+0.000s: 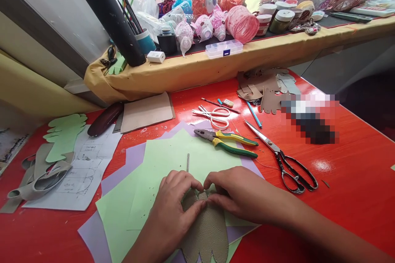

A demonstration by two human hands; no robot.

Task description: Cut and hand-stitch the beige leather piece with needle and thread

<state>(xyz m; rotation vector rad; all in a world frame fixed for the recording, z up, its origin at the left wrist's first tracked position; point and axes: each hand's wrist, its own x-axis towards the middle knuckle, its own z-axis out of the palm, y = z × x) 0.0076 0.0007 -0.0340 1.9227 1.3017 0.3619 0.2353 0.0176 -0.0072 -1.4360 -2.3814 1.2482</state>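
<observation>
A taupe, grainy leather piece with a scalloped lower edge lies on pale green paper at the near middle of the red table. My left hand pinches its upper left edge with thumb and fingers closed. My right hand pinches the upper right edge, fingertips almost meeting the left ones. A thin metal awl or needle lies on the paper just above my left hand.
Green-and-yellow pliers, black-handled scissors and white-handled scissors lie beyond my hands. Cut leather pieces sit at the far right, paper patterns and grey straps at the left. A cluttered shelf runs along the back.
</observation>
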